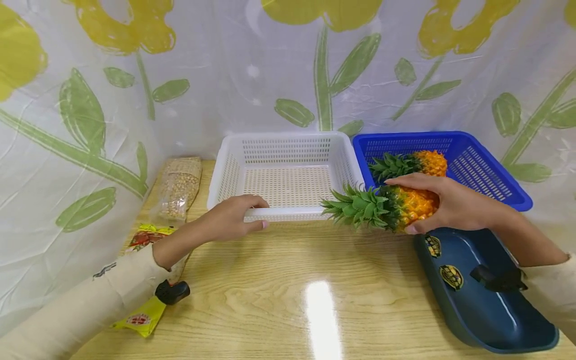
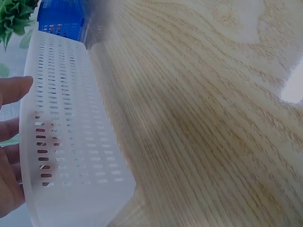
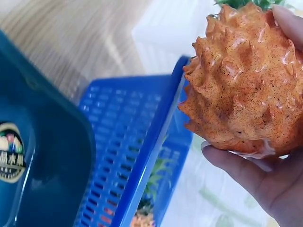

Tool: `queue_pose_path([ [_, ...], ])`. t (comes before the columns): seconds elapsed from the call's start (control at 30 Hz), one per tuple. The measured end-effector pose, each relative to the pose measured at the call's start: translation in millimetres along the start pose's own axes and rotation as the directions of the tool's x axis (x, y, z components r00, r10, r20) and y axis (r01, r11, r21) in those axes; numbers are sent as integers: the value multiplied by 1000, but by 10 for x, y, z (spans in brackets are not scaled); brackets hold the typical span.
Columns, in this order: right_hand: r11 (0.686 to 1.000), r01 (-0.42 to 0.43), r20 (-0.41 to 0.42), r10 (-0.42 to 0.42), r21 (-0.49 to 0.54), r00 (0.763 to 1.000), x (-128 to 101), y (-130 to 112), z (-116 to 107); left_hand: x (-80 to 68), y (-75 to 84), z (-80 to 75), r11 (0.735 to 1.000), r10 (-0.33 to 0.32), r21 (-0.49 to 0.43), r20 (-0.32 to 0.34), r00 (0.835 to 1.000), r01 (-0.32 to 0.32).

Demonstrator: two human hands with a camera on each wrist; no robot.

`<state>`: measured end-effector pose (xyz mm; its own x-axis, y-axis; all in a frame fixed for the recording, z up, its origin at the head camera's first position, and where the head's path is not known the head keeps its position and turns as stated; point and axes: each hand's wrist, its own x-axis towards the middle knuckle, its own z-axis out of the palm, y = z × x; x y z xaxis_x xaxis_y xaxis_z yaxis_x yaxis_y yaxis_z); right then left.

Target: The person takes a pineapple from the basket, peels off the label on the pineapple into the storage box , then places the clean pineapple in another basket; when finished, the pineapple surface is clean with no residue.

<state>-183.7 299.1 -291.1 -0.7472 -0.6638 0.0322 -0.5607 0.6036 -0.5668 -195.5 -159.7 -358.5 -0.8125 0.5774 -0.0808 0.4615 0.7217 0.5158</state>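
Holding pineapple (image 1: 407,206) in right hand (image 1: 452,205), fingers and thumb curled round orange body, above table (image 1: 315,300) between white basket (image 1: 288,212) and blue basket (image 1: 517,197). Steadying white basket front rim with left hand (image 1: 231,217), fingers curled over rim. Likely rigid, light, hollow plastic; bumpy skin gives grip. Best taken round body, not spiky green crown. Second pineapple (image 1: 416,162) lying inside blue basket.
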Motion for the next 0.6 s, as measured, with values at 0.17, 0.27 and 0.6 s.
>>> queue_pose_path([
  [0.17,999,-32,-26,32,15,999,-17,104,-81,14,7,2,1000,2,20,7,1000,-2],
  [0.27,997,-68,-29,69,22,997,-30,167,-133,27,15,5,1000,0,22,4,1000,0],
  [0.6,988,-149,-30,150,36,988,-88,368,-326,47,15,28,1000,-13,3,-3,1000,13],
])
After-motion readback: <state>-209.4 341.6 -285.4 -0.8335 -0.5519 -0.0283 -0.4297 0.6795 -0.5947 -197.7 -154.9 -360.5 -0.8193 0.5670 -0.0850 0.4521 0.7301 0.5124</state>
